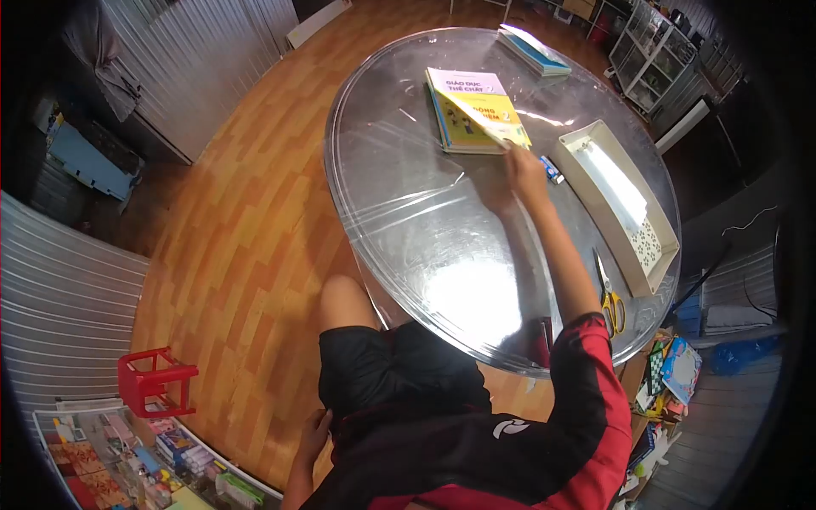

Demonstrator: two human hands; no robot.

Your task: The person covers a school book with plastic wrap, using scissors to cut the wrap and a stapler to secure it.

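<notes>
My right hand (pixel 525 174) reaches over the round metal table (pixel 399 178) with its fingers closed on the lower right corner of a book (pixel 463 82). This top book, white and yellow, lies on a small stack; its corner is lifted, and a yellow book cover (pixel 459 123) shows underneath. Just right of the hand is a small blue and white item (pixel 552 170), perhaps an eraser. Down by my black shorts, my left hand (pixel 315 433) rests against the hip, its fingers loosely extended and nothing seen in them.
A long cream tray (pixel 580 183) stands along the table's right side. Yellow-handled scissors (pixel 612 310) lie near its lower end. More books (pixel 534 53) sit at the far edge. On the wooden floor, a red stool (pixel 157 382) stands left, beside a glass display case (pixel 225 463).
</notes>
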